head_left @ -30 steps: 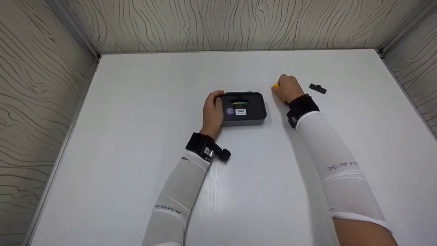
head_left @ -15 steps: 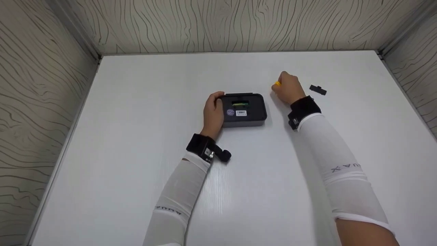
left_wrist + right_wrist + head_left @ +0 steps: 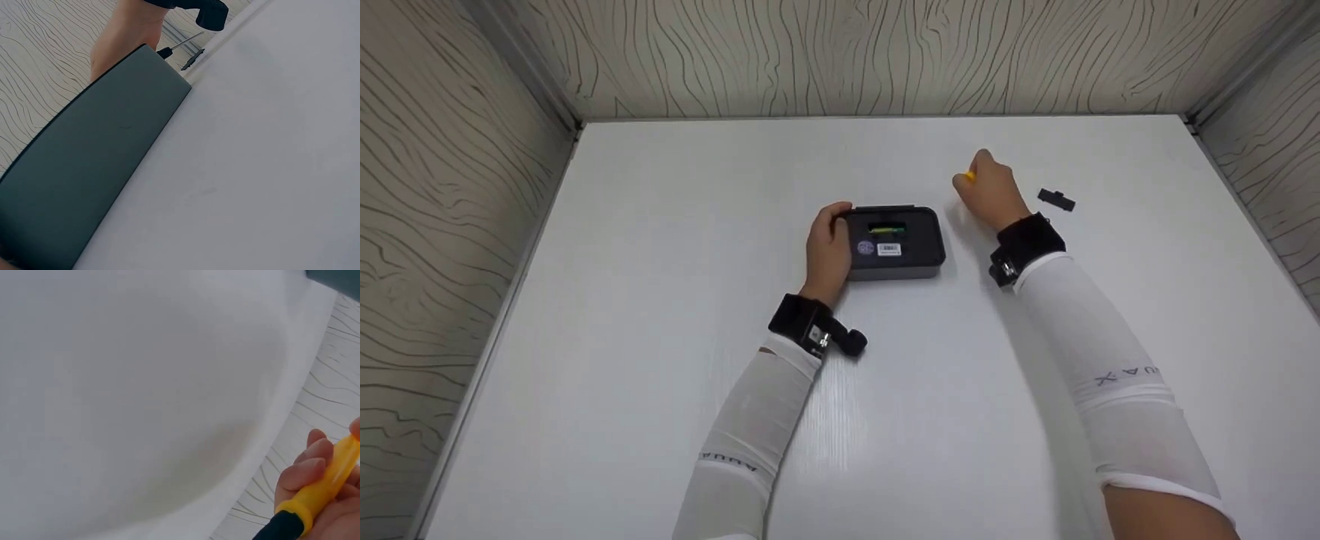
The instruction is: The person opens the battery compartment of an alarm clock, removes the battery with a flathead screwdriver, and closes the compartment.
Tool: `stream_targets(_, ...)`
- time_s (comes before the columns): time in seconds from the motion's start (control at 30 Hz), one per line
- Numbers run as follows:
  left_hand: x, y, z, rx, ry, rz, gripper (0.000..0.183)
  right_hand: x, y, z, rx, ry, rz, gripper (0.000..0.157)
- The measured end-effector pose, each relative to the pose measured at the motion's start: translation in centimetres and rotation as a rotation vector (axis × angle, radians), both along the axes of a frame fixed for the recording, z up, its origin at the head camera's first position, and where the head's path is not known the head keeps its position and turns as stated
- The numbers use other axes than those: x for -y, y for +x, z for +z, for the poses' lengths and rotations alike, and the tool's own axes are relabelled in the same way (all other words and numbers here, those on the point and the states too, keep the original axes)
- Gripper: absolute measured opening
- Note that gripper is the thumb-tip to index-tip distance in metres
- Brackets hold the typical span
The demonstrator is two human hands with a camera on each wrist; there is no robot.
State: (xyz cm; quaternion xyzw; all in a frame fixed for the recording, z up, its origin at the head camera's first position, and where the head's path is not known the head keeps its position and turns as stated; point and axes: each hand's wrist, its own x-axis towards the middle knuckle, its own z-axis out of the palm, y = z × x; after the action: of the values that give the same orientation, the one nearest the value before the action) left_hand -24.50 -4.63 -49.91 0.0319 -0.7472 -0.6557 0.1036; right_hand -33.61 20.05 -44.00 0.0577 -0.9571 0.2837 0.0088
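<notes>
A dark grey box-shaped device (image 3: 919,256) lies on the white table with its black underside up. In that underside a small open battery compartment shows a green and yellow battery (image 3: 888,230). My left hand (image 3: 829,247) grips the device's left end, fingers over its far corner and thumb along the side. To the right of it, my right hand (image 3: 991,191) holds a screwdriver (image 3: 327,488), its fingers wrapped round the yellow and black handle. The thin metal shaft (image 3: 188,40) sticks out past the hand in the left wrist view.
A small black battery cover (image 3: 1057,199) lies on the table to the right of my right hand. Panels with a wood-grain pattern (image 3: 840,60) stand along the back and both sides of the white table (image 3: 660,262).
My right hand has shifted slightly towards the back of the table with the screwdriver. The left hand and the device stay where they were.
</notes>
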Motion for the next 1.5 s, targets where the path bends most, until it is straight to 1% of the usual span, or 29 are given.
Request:
stream_targets(0.07, 0.0, 0.0, 0.0, 0.002, 0.0, -0.001, 0.032, 0.3, 0.1, 0.2, -0.038, -0.01, 0.0, 0.015)
stream_targets(0.23, 0.0, 0.0, 0.0, 0.015, -0.012, -0.003, 0.033, 0.7, 0.5, 1.1, -0.127, -0.035, 0.018, 0.041)
stream_targets(0.3, 0.0, 0.0, 0.1, 0.017, -0.017, -0.003, 0.033, 0.9, 0.7, 1.6, -0.151, -0.04, 0.022, 0.045)
stream_targets(0.37, 0.1, 0.1, 0.1, 0.012, -0.019, -0.004, 0.032, 1.2, 0.9, 2.1, -0.177, -0.057, 0.013, 0.047)
stream_targets(0.43, 0.1, 0.0, 0.1, 0.009, -0.02, -0.005, 0.032, 1.4, 1.0, 2.4, -0.204, -0.097, -0.008, 0.049)
stream_targets(0.5, 0.2, 0.0, 0.2, 0.008, -0.024, -0.006, 0.032, 1.7, 1.3, 2.8, -0.245, -0.169, -0.029, 0.05)
stream_targets(0.57, 0.2, 0.0, 0.1, 0.01, -0.029, -0.004, 0.032, 2.1, 1.6, 3.1, -0.301, -0.276, -0.044, 0.05)
stream_targets(0.63, 0.2, 0.0, 0.1, 0.015, -0.033, -0.001, 0.032, 2.6, 2.0, 3.6, -0.341, -0.425, -0.045, 0.051)
stream_targets(0.67, 0.3, 0.0, 0.1, 0.015, -0.035, 0.0, 0.032, 2.8, 2.2, 3.8, -0.355, -0.517, -0.039, 0.052)
stream_targets(0.73, 0.2, 0.0, 0.0, 0.019, -0.031, -0.001, 0.032, 3.3, 2.8, 4.5, -0.377, -0.703, -0.009, 0.053)
stream_targets(0.8, 0.2, 0.0, 0.0, 0.02, -0.027, -0.005, 0.032, 3.9, 3.4, 5.2, -0.373, -0.905, 0.031, 0.056)
stream_targets(0.87, 0.2, 0.0, 0.0, 0.017, -0.02, -0.009, 0.032, 4.4, 4.0, 5.8, -0.374, -1.069, 0.085, 0.057)
stream_targets(0.93, 0.2, 0.0, 0.1, 0.012, -0.014, -0.012, 0.032, 5.0, 4.5, 6.3, -0.375, -1.201, 0.131, 0.057)
stream_targets(1.0, 0.2, 0.0, 0.1, 0.005, -0.013, -0.012, 0.032, 5.6, 4.9, 6.7, -0.387, -1.279, 0.165, 0.057)
stream_targets(1.1, 0.3, -0.1, 0.2, -0.005, -0.013, -0.013, 0.033, 6.5, 5.3, 6.9, -0.415, -1.334, 0.194, 0.055)
stream_targets(1.3, 0.3, -0.1, 0.1, -0.023, -0.026, -0.016, 0.032, 7.7, 5.6, 6.5, -0.447, -1.332, 0.225, 0.055)
stream_targets(1.5, 0.3, 0.0, 0.1, -0.016, -0.036, -0.009, 0.032, 8.8, 5.8, 5.7, -0.467, -1.317, 0.238, 0.053)
